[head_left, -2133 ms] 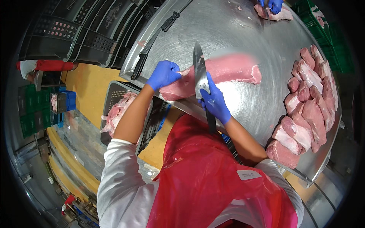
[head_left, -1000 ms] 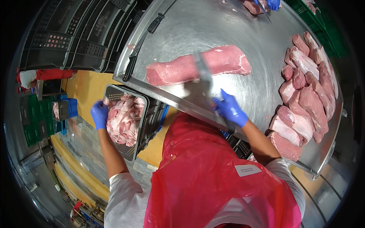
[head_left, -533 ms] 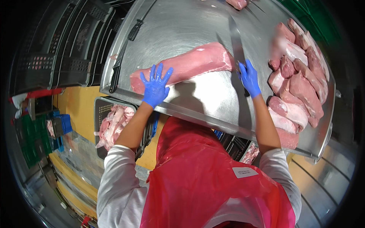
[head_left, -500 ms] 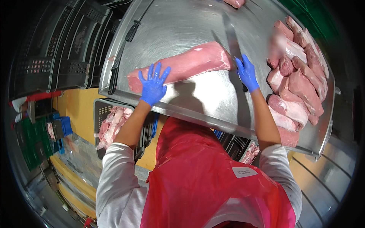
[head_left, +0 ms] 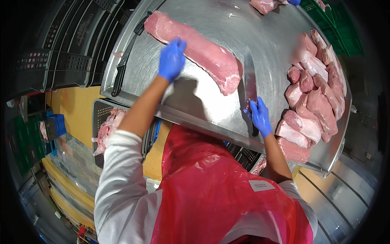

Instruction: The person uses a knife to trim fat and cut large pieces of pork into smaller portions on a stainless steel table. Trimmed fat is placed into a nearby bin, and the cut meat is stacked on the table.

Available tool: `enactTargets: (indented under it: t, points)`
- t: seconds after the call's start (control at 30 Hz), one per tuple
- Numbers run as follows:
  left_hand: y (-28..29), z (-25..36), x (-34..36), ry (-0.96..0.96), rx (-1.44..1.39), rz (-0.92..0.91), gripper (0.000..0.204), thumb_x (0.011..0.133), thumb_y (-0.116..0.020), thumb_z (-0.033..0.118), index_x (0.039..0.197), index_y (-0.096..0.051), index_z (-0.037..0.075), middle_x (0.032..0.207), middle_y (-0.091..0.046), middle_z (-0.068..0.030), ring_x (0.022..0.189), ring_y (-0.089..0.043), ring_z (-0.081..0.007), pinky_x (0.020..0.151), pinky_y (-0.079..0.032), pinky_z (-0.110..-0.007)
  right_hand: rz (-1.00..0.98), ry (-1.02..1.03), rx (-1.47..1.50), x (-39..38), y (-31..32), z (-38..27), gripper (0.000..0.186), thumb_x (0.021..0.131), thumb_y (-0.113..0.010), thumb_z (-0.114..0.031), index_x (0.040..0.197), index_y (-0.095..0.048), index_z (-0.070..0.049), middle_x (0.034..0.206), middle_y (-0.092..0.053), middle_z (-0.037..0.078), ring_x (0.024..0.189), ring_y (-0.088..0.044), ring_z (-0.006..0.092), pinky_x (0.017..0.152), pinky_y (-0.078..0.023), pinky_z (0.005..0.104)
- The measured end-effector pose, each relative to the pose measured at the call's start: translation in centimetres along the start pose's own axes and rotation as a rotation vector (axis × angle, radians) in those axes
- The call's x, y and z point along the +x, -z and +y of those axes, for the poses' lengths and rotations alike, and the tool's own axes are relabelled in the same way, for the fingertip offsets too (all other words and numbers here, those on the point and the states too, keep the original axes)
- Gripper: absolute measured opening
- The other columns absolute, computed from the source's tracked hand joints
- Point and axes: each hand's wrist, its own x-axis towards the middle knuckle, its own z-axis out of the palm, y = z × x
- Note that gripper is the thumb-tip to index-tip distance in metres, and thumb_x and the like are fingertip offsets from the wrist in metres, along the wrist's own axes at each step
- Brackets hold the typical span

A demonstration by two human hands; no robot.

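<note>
A long pink pork loin (head_left: pixel 199 48) lies slantwise on the steel table (head_left: pixel 219 118), its far end toward the upper left. My left hand (head_left: pixel 172 59), in a blue glove, has its fingers curled at the near edge of the loin; the fingertips are slightly blurred. My right hand (head_left: pixel 260 118), also gloved in blue, is closed around the dark handle of a long wide-bladed knife (head_left: pixel 250 79). The blade points away from me, close to the right end of the loin but apart from it.
Several meat pieces (head_left: pixel 319 103) are heaped along the table's right side. A thin dark-handled tool (head_left: pixel 118 79) lies at the left edge. A grey crate (head_left: pixel 97 134) of trimmings stands below, left. Another person's blue-gloved hand (head_left: pixel 293 2) shows at the far edge, near meat (head_left: pixel 265 5).
The loin has turned, its left end swinging away from me and its right end nearer. My left hand has gone from spread to curled. My right hand and the knife have come nearer.
</note>
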Motion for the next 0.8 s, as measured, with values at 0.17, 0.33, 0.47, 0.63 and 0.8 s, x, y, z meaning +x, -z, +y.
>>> enactTargets:
  t: [0.17,0.33,0.47,0.63,0.8]
  points:
    - [-6.4,12.6,-10.2,0.356,-0.744,0.089,0.023,0.078,-0.078,0.018,0.094,-0.066,0.005,0.076,-0.064,-0.0131,0.066,-0.065,-0.0265,0.064,-0.053,-0.040,0.127,0.274,-0.299,-0.2,1.0,4.5,0.019,0.101,-0.057,-0.019,0.102,-0.052,-0.001,0.082,-0.066,0.015,0.067,-0.065,0.0239,0.054,-0.051,0.0353]
    - [-7.8,16.8,-8.0,0.631,-0.618,-0.002,0.019,0.075,-0.075,0.018,0.075,-0.064,0.003,0.077,-0.066,-0.0145,0.072,-0.065,-0.0299,0.069,-0.052,-0.040,0.119,0.435,-0.585,2.8,-2.3,0.4,0.018,0.101,-0.054,-0.020,0.099,-0.046,-0.004,0.074,-0.061,0.029,0.070,-0.059,0.0511,0.056,-0.044,0.0546]
    - [-8.7,17.1,-8.4,0.717,-0.658,0.083,0.015,0.072,-0.073,0.013,0.065,-0.063,0.004,0.070,-0.065,-0.0123,0.064,-0.065,-0.0281,0.063,-0.052,-0.038,0.101,0.543,-0.587,5.4,-4.5,-0.9,0.021,0.101,-0.052,-0.024,0.101,-0.047,-0.004,0.072,-0.062,0.028,0.069,-0.060,0.0504,0.059,-0.045,0.0568]
    - [-9.1,17.7,-9.5,0.606,-0.662,0.145,0.016,0.073,-0.072,0.014,0.065,-0.062,0.004,0.073,-0.066,-0.0114,0.068,-0.065,-0.0288,0.064,-0.051,-0.039,-0.042,0.530,-0.793,4.5,-2.6,-0.2,0.022,0.100,-0.050,-0.025,0.105,-0.047,-0.004,0.075,-0.063,0.027,0.068,-0.061,0.0491,0.060,-0.046,0.0571]
    - [-8.4,17.6,-11.0,0.537,-0.423,0.143,0.014,0.074,-0.071,0.015,0.072,-0.063,0.004,0.078,-0.065,-0.0129,0.077,-0.064,-0.0315,0.072,-0.051,-0.041,-0.158,0.405,-0.928,-0.5,3.4,4.4,0.021,0.100,-0.052,-0.024,0.104,-0.044,-0.005,0.069,-0.060,0.028,0.066,-0.060,0.0493,0.059,-0.045,0.0579]
